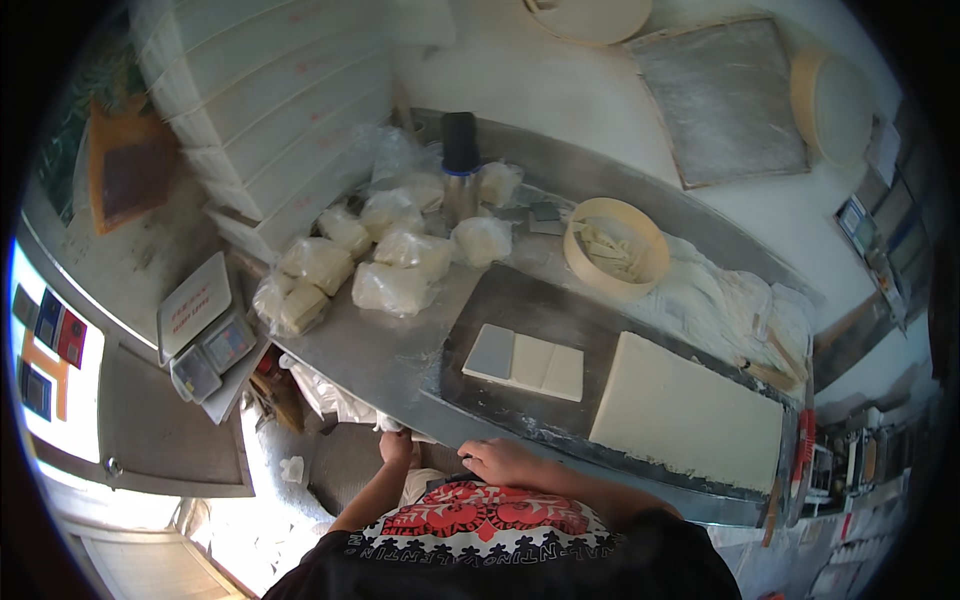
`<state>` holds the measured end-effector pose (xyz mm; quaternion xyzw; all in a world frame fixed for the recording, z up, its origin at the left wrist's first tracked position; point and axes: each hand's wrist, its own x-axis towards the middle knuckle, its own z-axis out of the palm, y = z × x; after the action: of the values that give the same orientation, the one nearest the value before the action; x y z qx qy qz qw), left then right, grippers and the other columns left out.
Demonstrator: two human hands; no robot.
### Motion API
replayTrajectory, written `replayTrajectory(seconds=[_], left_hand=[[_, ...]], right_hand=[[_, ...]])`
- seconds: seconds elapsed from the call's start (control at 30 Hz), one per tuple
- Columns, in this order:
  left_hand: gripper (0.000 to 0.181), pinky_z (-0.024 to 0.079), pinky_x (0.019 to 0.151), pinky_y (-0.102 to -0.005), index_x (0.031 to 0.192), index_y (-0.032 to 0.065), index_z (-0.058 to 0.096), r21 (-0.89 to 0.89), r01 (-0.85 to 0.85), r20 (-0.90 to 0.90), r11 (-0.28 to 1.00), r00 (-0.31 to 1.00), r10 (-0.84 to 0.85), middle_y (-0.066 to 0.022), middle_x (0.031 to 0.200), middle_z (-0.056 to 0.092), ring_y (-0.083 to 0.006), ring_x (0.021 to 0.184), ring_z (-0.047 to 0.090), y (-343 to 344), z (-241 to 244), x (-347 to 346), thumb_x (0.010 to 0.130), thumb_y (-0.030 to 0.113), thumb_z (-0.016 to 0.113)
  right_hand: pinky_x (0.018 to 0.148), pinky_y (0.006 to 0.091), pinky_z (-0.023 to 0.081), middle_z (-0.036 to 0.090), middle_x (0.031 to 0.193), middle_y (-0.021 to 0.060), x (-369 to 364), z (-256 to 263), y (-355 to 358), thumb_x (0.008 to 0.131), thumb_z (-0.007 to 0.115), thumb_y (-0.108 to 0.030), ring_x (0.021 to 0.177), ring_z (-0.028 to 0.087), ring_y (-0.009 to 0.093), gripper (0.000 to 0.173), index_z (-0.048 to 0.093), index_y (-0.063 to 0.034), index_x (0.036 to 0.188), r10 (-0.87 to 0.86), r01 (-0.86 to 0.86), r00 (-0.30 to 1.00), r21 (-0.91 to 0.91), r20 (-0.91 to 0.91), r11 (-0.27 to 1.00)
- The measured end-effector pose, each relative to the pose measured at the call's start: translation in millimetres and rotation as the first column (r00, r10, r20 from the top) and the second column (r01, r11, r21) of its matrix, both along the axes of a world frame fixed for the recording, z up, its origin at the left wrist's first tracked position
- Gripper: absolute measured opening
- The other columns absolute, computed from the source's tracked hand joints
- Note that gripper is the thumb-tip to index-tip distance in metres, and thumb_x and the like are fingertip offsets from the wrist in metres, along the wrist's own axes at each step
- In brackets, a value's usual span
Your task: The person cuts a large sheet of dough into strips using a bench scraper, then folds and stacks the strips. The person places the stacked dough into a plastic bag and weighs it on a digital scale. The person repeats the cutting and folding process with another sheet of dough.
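Note:
Below the table's front edge, my left hand [396, 446] is curled at the end of a white plastic bag [388, 422] and seems to grip it; the fingertips are hidden. My right hand [499, 459] lies at the front edge of the metal table [375, 352], fingers bent, with nothing visible in it. Ahead of it is a dark board [480, 304] dusted with flour. A stack of pale dough sheets [561, 367] sits there with a grey rectangular plate [491, 351] on its left end. On the board's right lies a large dough slab [690, 409].
Several plastic-bagged dough blocks [397, 289] surround a steel flask [460, 191]. Behind the board are a round wooden box [651, 276] of dough strips, a floury cloth [701, 292] and a brush [769, 373]. White crates [300, 112] stack at left above a scale [196, 307].

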<state>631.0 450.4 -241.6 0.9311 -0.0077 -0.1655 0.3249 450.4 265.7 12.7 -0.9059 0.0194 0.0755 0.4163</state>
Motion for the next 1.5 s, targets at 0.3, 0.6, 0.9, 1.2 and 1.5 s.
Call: replayTrajectory(seconds=[0.3,0.6,0.9,1.2,1.5], left_hand=[[0.026,0.049,0.067,-0.0412,0.078,0.0061,0.065,-0.022,0.080,0.184,0.997,0.980,-0.074,-0.0158,0.073,0.064,-0.0328,0.072,0.063,20,45,-28,0.077,0.032,0.065],[0.020,0.047,0.066,-0.0474,0.076,0.0034,0.059,0.001,0.198,0.280,0.980,0.941,-0.190,-0.0208,0.073,0.061,-0.0396,0.072,0.060,18,61,-40,0.082,0.020,0.051],[0.025,0.048,0.069,-0.0478,0.078,0.0044,0.063,0.287,0.251,0.090,0.925,0.954,-0.286,-0.0216,0.081,0.064,-0.0394,0.078,0.061,20,83,-47,0.082,0.022,0.045],[0.014,0.047,0.064,-0.0267,0.078,-0.0031,0.059,-0.519,0.345,-0.084,0.782,0.890,-0.448,-0.0057,0.069,0.060,-0.0130,0.067,0.057,48,197,-59,0.083,0.009,0.052],[0.007,0.046,0.071,-0.0252,0.089,-0.0003,0.057,-0.735,0.444,0.151,0.512,0.844,-0.515,-0.0034,0.081,0.060,-0.0092,0.080,0.056,-51,312,-46,0.088,0.005,0.052]], right_hand=[[0.071,0.0467,0.049,0.065,0.090,0.0163,-8,0,-24,0.088,0.050,-0.028,0.084,0.062,0.036,0.026,0.056,-0.0097,0.105,-0.104,0.104,0.994,0.001,-0.033,0.995],[0.071,0.0474,0.049,0.065,0.089,0.0168,0,-1,-36,0.088,0.049,-0.028,0.084,0.062,0.036,0.025,0.056,-0.0097,0.104,-0.021,0.020,0.998,-0.013,-0.061,1.000],[0.075,0.0459,0.048,0.064,0.091,0.0192,-3,-16,-40,0.089,0.050,-0.027,0.087,0.061,0.037,0.027,0.056,-0.0071,0.105,-0.027,0.030,0.995,0.030,-0.092,0.999],[0.080,0.0410,0.048,0.062,0.099,0.0177,1,-8,-37,0.084,0.059,-0.029,0.093,0.060,0.034,0.035,0.055,-0.0065,0.111,-0.059,0.061,0.998,0.085,-0.031,0.994],[0.098,0.0376,0.036,0.050,0.123,0.0155,31,14,-33,0.084,0.064,-0.029,0.113,0.049,0.027,0.049,0.048,-0.0034,0.123,-0.079,-0.010,0.978,0.423,0.193,0.906]])
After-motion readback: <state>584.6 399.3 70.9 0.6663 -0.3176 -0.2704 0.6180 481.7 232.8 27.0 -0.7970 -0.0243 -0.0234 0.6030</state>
